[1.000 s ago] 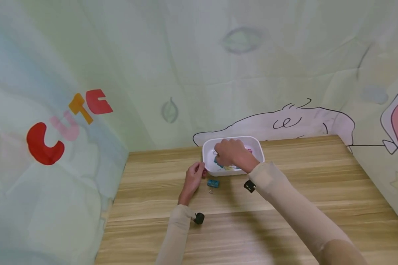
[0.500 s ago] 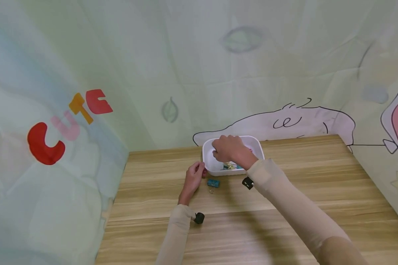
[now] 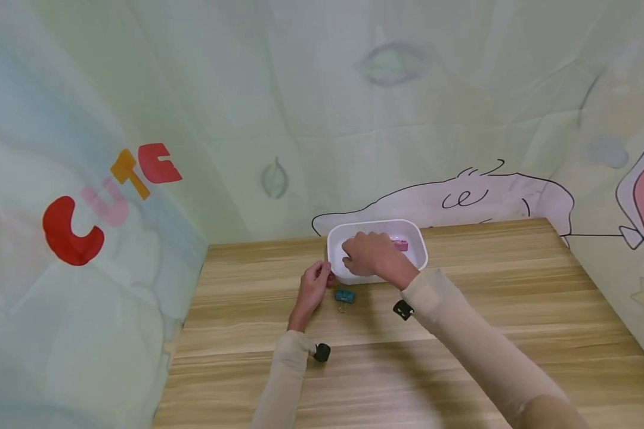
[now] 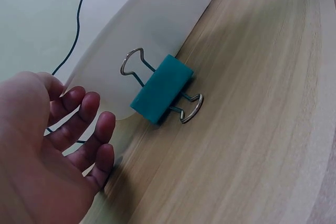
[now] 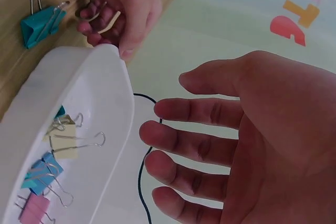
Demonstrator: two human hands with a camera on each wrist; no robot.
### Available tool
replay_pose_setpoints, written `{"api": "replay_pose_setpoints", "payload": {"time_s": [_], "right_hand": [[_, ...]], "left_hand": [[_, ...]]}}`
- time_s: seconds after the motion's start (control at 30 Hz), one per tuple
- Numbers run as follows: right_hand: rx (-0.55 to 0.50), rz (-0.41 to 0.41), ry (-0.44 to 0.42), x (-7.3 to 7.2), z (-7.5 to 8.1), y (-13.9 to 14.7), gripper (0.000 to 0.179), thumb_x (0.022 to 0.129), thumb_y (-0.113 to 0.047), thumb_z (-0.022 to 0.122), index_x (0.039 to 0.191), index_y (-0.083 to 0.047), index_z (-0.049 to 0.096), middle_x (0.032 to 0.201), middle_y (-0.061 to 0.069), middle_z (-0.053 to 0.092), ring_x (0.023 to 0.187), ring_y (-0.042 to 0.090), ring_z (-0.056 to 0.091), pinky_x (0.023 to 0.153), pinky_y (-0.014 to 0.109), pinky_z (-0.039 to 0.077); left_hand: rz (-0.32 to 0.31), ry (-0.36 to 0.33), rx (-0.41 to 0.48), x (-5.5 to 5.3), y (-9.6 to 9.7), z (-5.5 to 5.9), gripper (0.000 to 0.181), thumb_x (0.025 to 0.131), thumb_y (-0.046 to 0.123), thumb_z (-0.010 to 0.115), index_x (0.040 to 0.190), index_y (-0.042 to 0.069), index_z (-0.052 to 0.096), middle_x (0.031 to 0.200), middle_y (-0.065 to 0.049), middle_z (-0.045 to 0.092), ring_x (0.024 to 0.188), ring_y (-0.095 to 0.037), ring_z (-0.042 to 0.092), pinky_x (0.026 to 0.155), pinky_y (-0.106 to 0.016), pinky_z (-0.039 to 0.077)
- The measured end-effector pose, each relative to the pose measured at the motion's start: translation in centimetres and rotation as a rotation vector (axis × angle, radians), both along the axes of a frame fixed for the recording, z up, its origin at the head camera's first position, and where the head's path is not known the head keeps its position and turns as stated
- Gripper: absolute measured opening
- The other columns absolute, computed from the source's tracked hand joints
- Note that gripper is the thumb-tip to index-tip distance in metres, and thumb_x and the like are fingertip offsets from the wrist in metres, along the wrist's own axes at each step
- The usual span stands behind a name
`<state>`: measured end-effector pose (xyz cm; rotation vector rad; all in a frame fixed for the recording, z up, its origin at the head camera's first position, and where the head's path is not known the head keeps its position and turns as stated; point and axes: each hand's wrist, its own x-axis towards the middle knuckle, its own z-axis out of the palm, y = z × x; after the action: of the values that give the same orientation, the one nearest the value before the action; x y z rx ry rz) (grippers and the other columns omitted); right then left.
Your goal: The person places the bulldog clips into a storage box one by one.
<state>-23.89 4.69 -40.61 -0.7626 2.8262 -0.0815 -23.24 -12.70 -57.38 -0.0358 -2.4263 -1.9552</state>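
A white plastic tray (image 3: 421, 238) stands at the back of the table. My left hand (image 3: 313, 289) pinches its left front corner between thumb and fingers. Over the tray is my right hand (image 3: 372, 253); in the right wrist view its fingers are spread, nearly straight, with nothing between them. Inside the tray lie binder clips: a pale yellow clip (image 5: 64, 142), a blue clip (image 5: 46, 173) and a pink clip (image 5: 34, 209), with a bit of teal beside the yellow one. Outside, a teal binder clip (image 4: 163, 88) sits on the table near the left fingers.
The wooden table (image 3: 488, 333) reaches out to both sides and towards me. Behind and left of it hangs a printed cloth (image 3: 300, 119) that meets the tray's far side. Black wrist cameras are strapped at both cuffs.
The right hand has risen slightly, then come lower and nearer over the tray, showing more of the pink clip and covering other clips. The left hand keeps its place at the corner.
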Motion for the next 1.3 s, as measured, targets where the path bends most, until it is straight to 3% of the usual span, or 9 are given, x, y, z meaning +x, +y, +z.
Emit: {"api": "replay_pose_setpoints", "payload": {"time_s": [0.23, 0.37, 0.47, 0.57, 0.73, 0.87, 0.97, 1.1, 1.3], "right_hand": [[-0.043, 0.016, -0.032, 1.4, -2.0, -0.3, 0.021, 0.104, -0.032, 0.063, 0.099, -0.013, 0.069, 0.081, 0.003, 0.061, 0.072, 0.024, 0.057, 0.069, 0.047, 0.055], [-0.026, 0.017, -0.065, 2.1, -3.3, -0.7, 0.021, 0.104, -0.033, 0.063, 0.099, -0.014, 0.069, 0.080, 0.001, 0.061, 0.070, 0.023, 0.055, 0.068, 0.046, 0.054], [-0.014, 0.013, -0.092, 2.5, -4.5, -1.0, 0.020, 0.105, -0.033, 0.062, 0.099, -0.015, 0.068, 0.083, 0.002, 0.062, 0.073, 0.023, 0.056, 0.071, 0.047, 0.055], [0.006, 0.011, -0.110, 2.9, -5.7, -1.3, 0.021, 0.105, -0.034, 0.061, 0.101, -0.014, 0.069, 0.087, 0.004, 0.064, 0.077, 0.024, 0.059, 0.077, 0.049, 0.056], [0.056, 0.016, -0.090, 3.6, -7.0, -1.9, 0.026, 0.103, -0.035, 0.065, 0.095, -0.011, 0.069, 0.089, 0.007, 0.065, 0.079, 0.027, 0.064, 0.083, 0.052, 0.058], [0.115, 0.029, -0.054, 3.9, -7.7, -2.5, 0.026, 0.101, -0.035, 0.068, 0.090, -0.012, 0.070, 0.080, 0.004, 0.062, 0.073, 0.024, 0.061, 0.079, 0.049, 0.059], [0.172, 0.051, -0.013, 4.0, -8.2, -2.8, 0.023, 0.100, -0.033, 0.068, 0.089, -0.013, 0.070, 0.076, 0.002, 0.060, 0.069, 0.022, 0.058, 0.076, 0.047, 0.060], [0.227, 0.074, 0.054, 4.2, -8.6, -3.1, 0.021, 0.101, -0.029, 0.066, 0.088, -0.012, 0.070, 0.073, 0.003, 0.058, 0.065, 0.020, 0.054, 0.066, 0.041, 0.059], [0.269, 0.094, 0.164, 4.5, -9.2, -3.5, 0.021, 0.101, -0.031, 0.067, 0.090, -0.014, 0.074, 0.075, 0.004, 0.060, 0.063, 0.019, 0.055, 0.061, 0.038, 0.058]], "left_hand": [[0.002, 0.008, 0.010, -0.2, -0.1, -0.2, 0.032, 0.111, 0.018, 0.050, 0.098, -0.008, 0.065, 0.088, -0.017, 0.068, 0.080, -0.021, 0.065, 0.074, -0.032, 0.059], [0.001, 0.005, 0.024, -0.2, -0.1, -0.3, 0.034, 0.111, 0.018, 0.050, 0.101, -0.012, 0.064, 0.092, -0.025, 0.068, 0.082, -0.029, 0.067, 0.077, -0.040, 0.061], [-0.001, -0.017, 0.044, 0.0, 0.0, 0.1, 0.035, 0.111, 0.016, 0.050, 0.105, -0.016, 0.063, 0.097, -0.032, 0.067, 0.088, -0.042, 0.067, 0.084, -0.051, 0.060], [-0.016, -0.038, 0.048, 0.4, 0.1, 1.3, 0.035, 0.111, 0.013, 0.048, 0.107, -0.020, 0.060, 0.100, -0.037, 0.065, 0.093, -0.052, 0.064, 0.088, -0.060, 0.057], [-0.039, -0.066, 0.051, 0.5, 0.0, 1.9, 0.035, 0.111, 0.011, 0.047, 0.110, -0.021, 0.060, 0.103, -0.040, 0.063, 0.097, -0.057, 0.063, 0.091, -0.064, 0.054], [-0.013, -0.048, 0.038, 0.1, 0.0, 0.6, 0.036, 0.112, 0.015, 0.048, 0.109, -0.018, 0.062, 0.100, -0.035, 0.066, 0.093, -0.051, 0.065, 0.088, -0.059, 0.057], [0.008, -0.036, 0.024, -0.1, 0.0, 0.1, 0.035, 0.111, 0.017, 0.050, 0.107, -0.014, 0.064, 0.096, -0.028, 0.068, 0.086, -0.038, 0.067, 0.083, -0.047, 0.060], [0.010, -0.035, 0.015, -0.1, 0.0, 0.0, 0.034, 0.111, 0.019, 0.051, 0.106, -0.011, 0.066, 0.093, -0.019, 0.068, 0.081, -0.022, 0.065, 0.076, -0.033, 0.060], [0.007, -0.040, 0.004, 0.0, 0.0, 0.1, 0.034, 0.111, 0.020, 0.049, 0.107, -0.009, 0.066, 0.092, -0.015, 0.067, 0.080, -0.016, 0.064, 0.074, -0.028, 0.058]]}}
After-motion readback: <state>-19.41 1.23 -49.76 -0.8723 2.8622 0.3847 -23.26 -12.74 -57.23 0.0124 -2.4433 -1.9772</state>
